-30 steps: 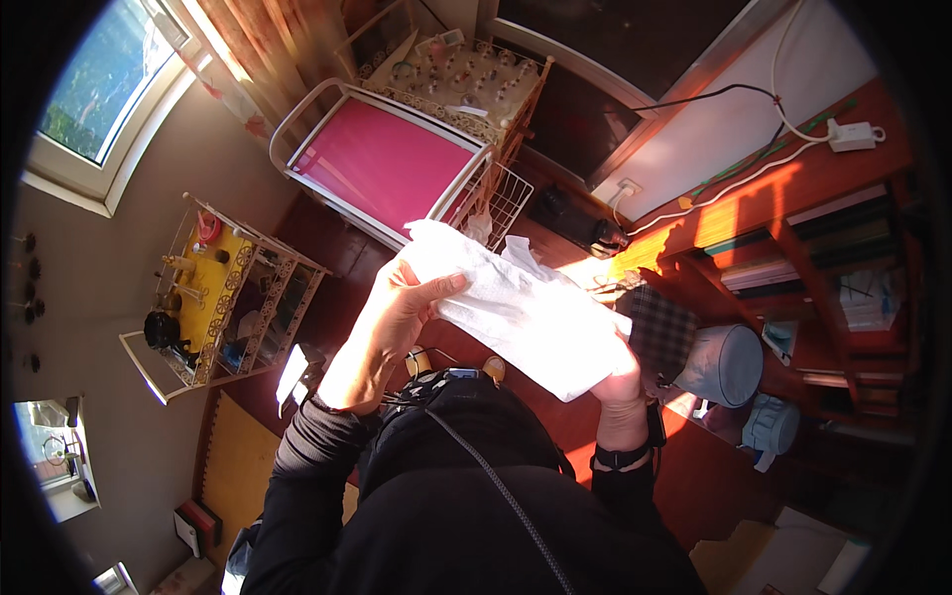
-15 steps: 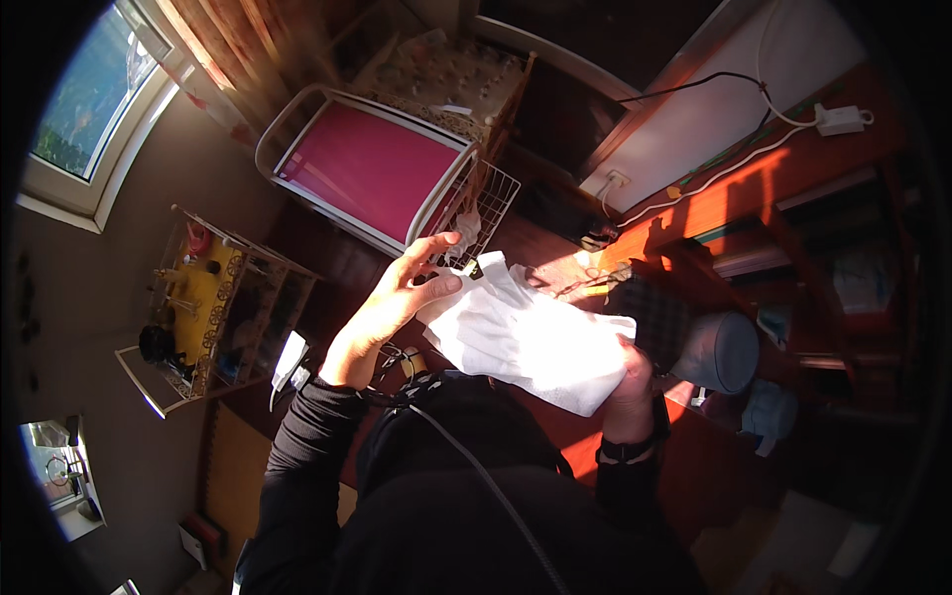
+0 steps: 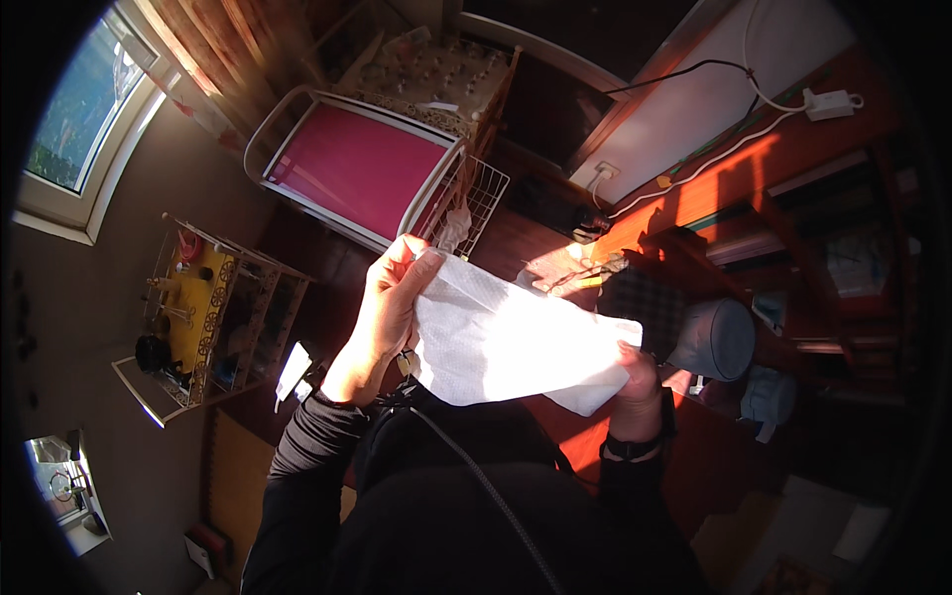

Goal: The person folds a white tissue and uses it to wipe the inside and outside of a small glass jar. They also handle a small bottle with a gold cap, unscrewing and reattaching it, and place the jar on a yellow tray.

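Note:
A white cloth or paper towel (image 3: 476, 342) is stretched between my hands in front of my body, its middle glaring in the sunlight. My left hand (image 3: 389, 302) pinches its upper left corner between thumb and fingers. At the other end, my right hand (image 3: 637, 379) grips the right edge, thumb on top; its remaining fingers are hidden beneath. The sheet hangs fairly flat, with a folded layer showing along the lower right. Whether it is cloth or paper I cannot tell.
Beyond the sheet stands a white-framed cart with a magenta top (image 3: 362, 169) and a wire basket (image 3: 486, 203) on its side. A rack with a yellow shelf (image 3: 198, 297) is at left. On the right are a bluish round container (image 3: 719, 340), a wooden shelf unit and a white power strip (image 3: 833, 104).
My left hand has closed from spread fingers onto the sheet's corner. The sheet has gone from crumpled to flatter and more stretched, while my right hand keeps its hold.

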The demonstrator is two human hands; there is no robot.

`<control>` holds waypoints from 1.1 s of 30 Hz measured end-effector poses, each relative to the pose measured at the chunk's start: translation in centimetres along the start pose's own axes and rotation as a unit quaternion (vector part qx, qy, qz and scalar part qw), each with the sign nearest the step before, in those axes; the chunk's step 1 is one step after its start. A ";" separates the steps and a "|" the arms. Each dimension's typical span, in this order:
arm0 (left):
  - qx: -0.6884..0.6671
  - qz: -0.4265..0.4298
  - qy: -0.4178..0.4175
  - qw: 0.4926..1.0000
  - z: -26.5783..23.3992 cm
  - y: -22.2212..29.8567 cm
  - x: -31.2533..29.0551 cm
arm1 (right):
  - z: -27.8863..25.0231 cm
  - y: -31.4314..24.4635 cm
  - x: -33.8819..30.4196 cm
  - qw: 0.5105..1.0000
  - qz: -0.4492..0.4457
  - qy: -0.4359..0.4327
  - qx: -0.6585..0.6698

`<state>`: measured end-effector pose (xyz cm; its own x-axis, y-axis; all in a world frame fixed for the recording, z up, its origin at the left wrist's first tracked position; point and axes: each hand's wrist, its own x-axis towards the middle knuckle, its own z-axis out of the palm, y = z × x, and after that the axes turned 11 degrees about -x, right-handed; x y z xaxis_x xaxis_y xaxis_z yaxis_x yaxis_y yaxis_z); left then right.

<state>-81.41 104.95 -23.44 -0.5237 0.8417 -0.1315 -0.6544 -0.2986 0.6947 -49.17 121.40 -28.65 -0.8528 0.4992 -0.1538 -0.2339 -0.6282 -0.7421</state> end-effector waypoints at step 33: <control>0.467 0.034 -0.271 0.841 1.6 -1.3 0.0 | 0.8 -3.1 -1.7 0.950 0.007 0.090 -0.300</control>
<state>-79.71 106.11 -23.18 -0.0518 0.9939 0.0970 0.2135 -0.0839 0.9733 -47.35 121.99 -25.56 -0.7481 0.6206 -0.2349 0.1307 -0.2092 -0.9691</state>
